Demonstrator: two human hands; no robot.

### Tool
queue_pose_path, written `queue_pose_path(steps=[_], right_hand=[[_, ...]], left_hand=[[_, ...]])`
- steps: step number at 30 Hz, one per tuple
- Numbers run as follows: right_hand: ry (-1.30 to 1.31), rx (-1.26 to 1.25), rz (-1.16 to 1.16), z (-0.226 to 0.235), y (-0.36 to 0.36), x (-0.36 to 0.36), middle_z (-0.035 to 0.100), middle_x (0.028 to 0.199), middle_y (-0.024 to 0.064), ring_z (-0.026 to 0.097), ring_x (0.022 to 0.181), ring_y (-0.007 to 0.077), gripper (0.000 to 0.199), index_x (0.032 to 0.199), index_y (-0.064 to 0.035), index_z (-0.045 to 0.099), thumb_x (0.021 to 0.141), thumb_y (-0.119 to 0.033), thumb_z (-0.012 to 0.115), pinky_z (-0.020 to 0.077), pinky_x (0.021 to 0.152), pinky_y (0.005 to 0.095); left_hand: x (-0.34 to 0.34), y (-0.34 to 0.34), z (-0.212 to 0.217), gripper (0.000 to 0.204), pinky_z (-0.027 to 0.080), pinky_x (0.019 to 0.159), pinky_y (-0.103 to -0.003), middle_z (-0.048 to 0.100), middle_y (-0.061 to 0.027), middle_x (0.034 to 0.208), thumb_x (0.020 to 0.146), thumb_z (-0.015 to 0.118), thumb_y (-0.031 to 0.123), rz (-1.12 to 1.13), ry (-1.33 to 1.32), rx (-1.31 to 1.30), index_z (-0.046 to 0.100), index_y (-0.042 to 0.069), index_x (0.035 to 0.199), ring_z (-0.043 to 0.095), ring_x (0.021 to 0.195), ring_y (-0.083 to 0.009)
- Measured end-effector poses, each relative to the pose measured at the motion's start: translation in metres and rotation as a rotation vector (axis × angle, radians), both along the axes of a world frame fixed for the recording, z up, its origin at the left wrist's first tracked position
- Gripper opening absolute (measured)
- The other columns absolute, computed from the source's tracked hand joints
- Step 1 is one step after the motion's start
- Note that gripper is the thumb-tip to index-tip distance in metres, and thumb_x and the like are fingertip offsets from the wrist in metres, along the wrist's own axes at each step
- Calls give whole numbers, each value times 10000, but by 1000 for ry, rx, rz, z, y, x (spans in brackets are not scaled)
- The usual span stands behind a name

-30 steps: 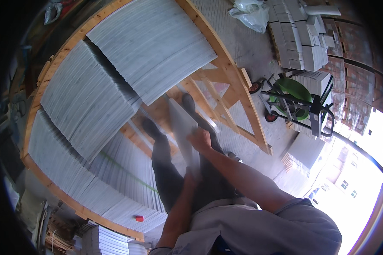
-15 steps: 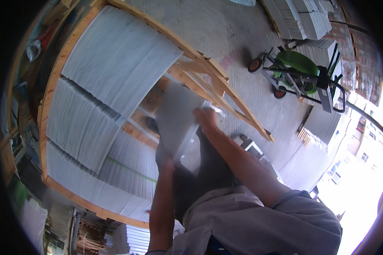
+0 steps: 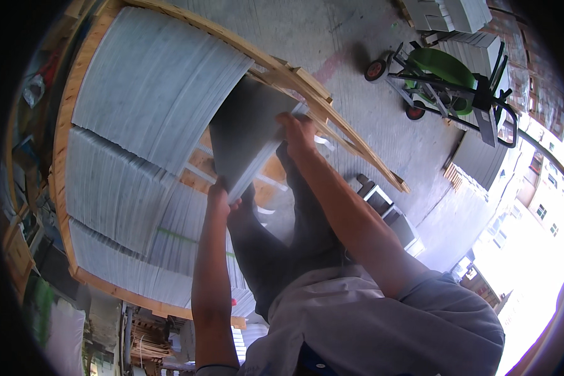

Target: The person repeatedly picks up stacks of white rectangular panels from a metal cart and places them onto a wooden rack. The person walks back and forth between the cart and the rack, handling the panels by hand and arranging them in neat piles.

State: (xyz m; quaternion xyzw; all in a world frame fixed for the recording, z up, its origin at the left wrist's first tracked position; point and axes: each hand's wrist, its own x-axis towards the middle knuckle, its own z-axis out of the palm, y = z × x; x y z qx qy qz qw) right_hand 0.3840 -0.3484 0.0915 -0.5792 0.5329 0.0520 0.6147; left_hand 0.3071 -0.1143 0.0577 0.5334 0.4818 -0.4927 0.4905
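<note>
A small stack of thin grey tiles [image 3: 247, 135] is lifted in front of me, tilted on edge. My left hand [image 3: 219, 197] grips its lower near corner. My right hand [image 3: 297, 131] holds its upper far edge. Below and to the left, many more grey tiles [image 3: 147, 88] stand packed on edge in rows inside a wooden crate [image 3: 61, 188]. My legs in dark trousers [image 3: 294, 250] stand in the crate's bare part.
A green wheeled machine on a metal frame [image 3: 448, 78] stands on the concrete floor at the upper right. Pale blocks [image 3: 448, 12] are piled behind it. A small box-like frame [image 3: 388, 207] lies on the floor by my right side.
Both hands have raised the grey tiles up and away from the crate floor, toward the far wooden rail. The view has swung, so the crate now fills the left side.
</note>
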Motion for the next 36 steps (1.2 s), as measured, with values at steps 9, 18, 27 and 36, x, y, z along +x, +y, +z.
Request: queue_pose_path(steps=[9, 18, 27, 36], right_hand=[[64, 45, 39, -14, -5, 6, 542, 688, 87, 508, 591, 189, 234, 779, 32, 593, 615, -120, 661, 410, 526, 309], [80, -38, 109, -6, 5, 20, 557, 710, 100, 528, 618, 195, 324, 799, 20, 589, 614, -227, 687, 431, 531, 320], [-354, 253, 214, -12, 26, 42, 551, 846, 105, 501, 812, 204, 361, 932, 8, 550, 696, -251, 640, 409, 712, 330], [-349, 302, 269, 0, 51, 73, 536, 1039, 123, 476, 964, 245, 527, 1110, -32, 430, 668, -193, 666, 377, 834, 334]], left_hand=[[9, -4, -7, 474, 371, 282, -294, 584, -158, 691, 898, 341, 427, -12, 76, 15, 530, -4, 958, 533, 400, -224], [-1, 12, -7, 477, 421, 394, -359, 559, -193, 790, 898, 320, 424, 545, 45, -85, 461, 0, 1068, 515, 468, -292], [-78, 39, 12, 513, 494, 497, -333, 637, -168, 809, 924, 270, 441, 598, -13, -114, 521, 2, 1011, 603, 562, -256], [-105, 28, 38, 433, 487, 435, -318, 633, -166, 795, 928, 320, 386, 574, 46, -62, 491, 4, 1039, 605, 540, -244]])
